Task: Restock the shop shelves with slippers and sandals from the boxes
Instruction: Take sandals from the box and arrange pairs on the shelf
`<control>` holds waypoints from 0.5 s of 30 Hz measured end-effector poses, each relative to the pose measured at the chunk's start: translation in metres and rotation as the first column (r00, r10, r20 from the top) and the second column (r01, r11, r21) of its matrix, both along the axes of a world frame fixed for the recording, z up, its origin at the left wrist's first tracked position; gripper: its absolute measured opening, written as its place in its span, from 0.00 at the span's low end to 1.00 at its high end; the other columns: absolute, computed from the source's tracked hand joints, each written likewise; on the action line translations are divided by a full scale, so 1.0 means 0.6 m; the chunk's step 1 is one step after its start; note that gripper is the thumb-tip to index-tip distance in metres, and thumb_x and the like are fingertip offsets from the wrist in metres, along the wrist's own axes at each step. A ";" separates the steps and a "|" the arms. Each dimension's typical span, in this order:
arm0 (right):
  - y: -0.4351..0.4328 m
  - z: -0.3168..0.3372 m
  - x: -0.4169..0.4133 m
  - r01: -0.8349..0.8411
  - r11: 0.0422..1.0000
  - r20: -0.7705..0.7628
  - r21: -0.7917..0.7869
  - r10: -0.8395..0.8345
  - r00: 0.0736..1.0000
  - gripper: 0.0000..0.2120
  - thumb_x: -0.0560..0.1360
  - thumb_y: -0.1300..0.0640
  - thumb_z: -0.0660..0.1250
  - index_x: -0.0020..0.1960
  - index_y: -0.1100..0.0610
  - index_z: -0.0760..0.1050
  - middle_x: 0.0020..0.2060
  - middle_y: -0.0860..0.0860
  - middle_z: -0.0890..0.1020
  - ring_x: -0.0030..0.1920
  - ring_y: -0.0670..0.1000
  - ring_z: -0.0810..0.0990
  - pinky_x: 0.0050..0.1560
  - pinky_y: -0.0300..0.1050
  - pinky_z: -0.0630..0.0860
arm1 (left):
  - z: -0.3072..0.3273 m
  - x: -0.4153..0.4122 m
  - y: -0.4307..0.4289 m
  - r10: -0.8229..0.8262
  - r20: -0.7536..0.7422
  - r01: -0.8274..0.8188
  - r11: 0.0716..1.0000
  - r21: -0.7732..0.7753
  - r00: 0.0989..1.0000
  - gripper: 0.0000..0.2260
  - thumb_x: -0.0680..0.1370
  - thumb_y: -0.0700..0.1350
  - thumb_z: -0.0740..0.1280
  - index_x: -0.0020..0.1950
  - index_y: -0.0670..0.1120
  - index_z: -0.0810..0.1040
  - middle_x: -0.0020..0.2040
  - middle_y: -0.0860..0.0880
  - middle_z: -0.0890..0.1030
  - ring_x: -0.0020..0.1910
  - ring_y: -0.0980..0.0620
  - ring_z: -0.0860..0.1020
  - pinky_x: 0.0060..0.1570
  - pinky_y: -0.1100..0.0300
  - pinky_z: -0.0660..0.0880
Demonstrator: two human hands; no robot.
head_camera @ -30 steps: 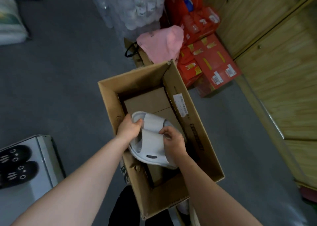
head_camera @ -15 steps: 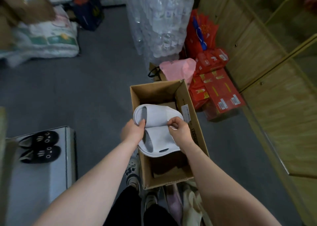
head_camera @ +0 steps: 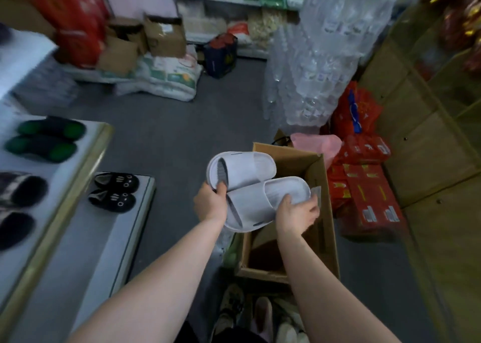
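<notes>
A pair of white slide sandals (head_camera: pixel 250 186) is lifted above the open cardboard box (head_camera: pixel 317 186) on the grey floor. My left hand (head_camera: pixel 212 203) grips the pair at its left edge, thumb on top. My right hand (head_camera: pixel 296 212) holds the nearer sandal at its right end, fingers curled under it. The two sandals lie one partly over the other, straps up. The box's inside looks dark and mostly bare where it shows.
Stepped grey shelves (head_camera: pixel 86 238) stand at left, carrying black cat-face slippers (head_camera: pixel 114 191), green-tipped dark slippers (head_camera: pixel 46 139) and dark furry ones (head_camera: pixel 18 207). Red cartons (head_camera: pixel 364 186), a pink bag (head_camera: pixel 317 142), wrapped bottles (head_camera: pixel 312 69) and a wooden cabinet (head_camera: pixel 429 147) crowd the right. More shoes lie by my feet.
Both hands raised the white sandals out of the box and up to its left rim. My view lifted and turned left, bringing the shelves and the back of the shop into sight.
</notes>
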State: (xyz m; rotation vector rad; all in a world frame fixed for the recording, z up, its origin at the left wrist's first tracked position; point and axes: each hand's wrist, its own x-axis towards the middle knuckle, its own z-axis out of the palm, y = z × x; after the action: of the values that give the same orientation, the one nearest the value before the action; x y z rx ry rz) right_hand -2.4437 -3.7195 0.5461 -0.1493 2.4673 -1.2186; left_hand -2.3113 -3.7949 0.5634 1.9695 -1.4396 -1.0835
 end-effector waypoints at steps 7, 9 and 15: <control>-0.014 0.047 0.156 -0.057 0.927 0.669 -0.370 0.309 0.676 0.32 0.75 0.39 0.65 0.75 0.48 0.61 0.65 0.53 0.76 0.60 0.59 0.78 0.58 0.59 0.78 | 0.026 0.155 0.031 0.214 -0.176 -0.221 0.975 -0.024 0.961 0.18 0.81 0.52 0.61 0.55 0.37 0.76 0.52 0.39 0.81 0.52 0.39 0.79 0.48 0.51 0.74; -0.005 0.056 0.209 -0.132 0.890 0.658 -0.436 0.415 0.629 0.36 0.69 0.39 0.69 0.73 0.45 0.62 0.63 0.52 0.77 0.60 0.59 0.78 0.59 0.61 0.78 | 0.039 0.214 0.054 0.261 -0.232 -0.266 0.964 0.009 0.937 0.18 0.82 0.51 0.60 0.57 0.37 0.76 0.51 0.42 0.80 0.50 0.42 0.78 0.44 0.54 0.69; 0.046 0.068 0.364 -0.295 0.784 0.550 -0.546 0.601 0.579 0.34 0.70 0.38 0.73 0.70 0.49 0.67 0.60 0.52 0.81 0.56 0.55 0.82 0.55 0.56 0.81 | 0.035 0.407 0.141 0.450 -0.451 -0.443 0.887 0.128 0.771 0.07 0.78 0.46 0.65 0.53 0.46 0.77 0.54 0.45 0.81 0.51 0.44 0.78 0.52 0.53 0.76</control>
State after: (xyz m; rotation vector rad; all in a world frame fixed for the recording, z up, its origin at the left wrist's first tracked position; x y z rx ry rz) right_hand -2.2253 -3.6921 0.5870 -0.3433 1.3588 -1.2144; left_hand -2.0668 -3.7105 0.5845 1.7569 -0.6569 -1.2269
